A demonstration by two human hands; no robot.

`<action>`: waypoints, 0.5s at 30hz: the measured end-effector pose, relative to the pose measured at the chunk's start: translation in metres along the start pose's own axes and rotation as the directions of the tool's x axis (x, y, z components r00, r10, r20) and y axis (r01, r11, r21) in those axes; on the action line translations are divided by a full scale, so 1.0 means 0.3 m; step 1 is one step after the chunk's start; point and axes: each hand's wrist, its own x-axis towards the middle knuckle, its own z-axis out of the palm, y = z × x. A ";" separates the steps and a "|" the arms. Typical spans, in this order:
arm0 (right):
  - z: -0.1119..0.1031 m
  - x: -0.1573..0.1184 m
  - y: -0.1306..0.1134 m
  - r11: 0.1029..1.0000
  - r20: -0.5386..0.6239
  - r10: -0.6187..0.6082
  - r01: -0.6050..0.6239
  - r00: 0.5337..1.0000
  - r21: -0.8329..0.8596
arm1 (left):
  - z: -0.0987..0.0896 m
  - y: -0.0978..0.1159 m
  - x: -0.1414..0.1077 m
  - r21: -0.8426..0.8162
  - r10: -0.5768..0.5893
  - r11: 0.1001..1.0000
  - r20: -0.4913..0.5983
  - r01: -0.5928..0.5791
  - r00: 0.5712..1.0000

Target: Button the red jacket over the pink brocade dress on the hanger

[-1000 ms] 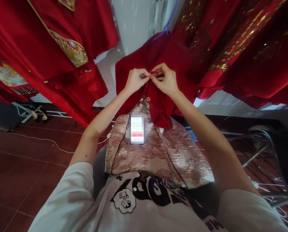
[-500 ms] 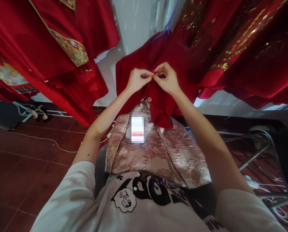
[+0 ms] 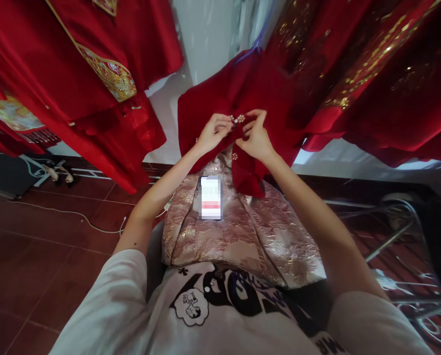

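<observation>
A dark red garment (image 3: pixel 205 108) hangs from a blue hanger (image 3: pixel 257 42), its lower part over pink brocade cloth (image 3: pixel 235 236) on my lap. Pearly flower-shaped fasteners (image 3: pixel 238 119) show at its front between my hands. My left hand (image 3: pixel 216 132) is closed on the garment's edge, left of the fasteners. To their right, my right hand (image 3: pixel 256 135) has bent fingers against the red cloth, pinching its edge. Another flower-shaped ornament (image 3: pixel 235 156) sits lower on the front. A lit phone (image 3: pixel 210 198) lies on the brocade, its screen blurred.
Red embroidered garments (image 3: pixel 105 74) hang at the left, and gold-sequined red ones (image 3: pixel 372 59) at the right. Shoes (image 3: pixel 68 175) and a white cable (image 3: pixel 83 217) are on the tiled floor at left. A metal frame (image 3: pixel 394 236) stands at the right.
My hands have moved slightly lower and apart from their fingertip-to-fingertip pinch. The flower-shaped fasteners between them have come into view, and the lower ornament has shifted a little right.
</observation>
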 end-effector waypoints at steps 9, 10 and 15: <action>-0.068 0.005 0.007 0.937 0.119 0.140 -0.170 0.983 0.304 | 0.017 0.099 -0.097 -0.032 -0.149 0.986 0.277 0.164 0.949; -0.068 -0.006 -0.005 0.941 0.133 0.122 -0.157 0.984 0.301 | 0.007 0.106 -0.109 -0.019 -0.186 0.980 0.296 0.200 0.937; -0.031 -0.091 -0.072 0.990 0.098 0.042 -0.054 0.994 0.131 | -0.102 0.076 -0.160 0.075 -0.417 0.909 0.154 0.410 0.896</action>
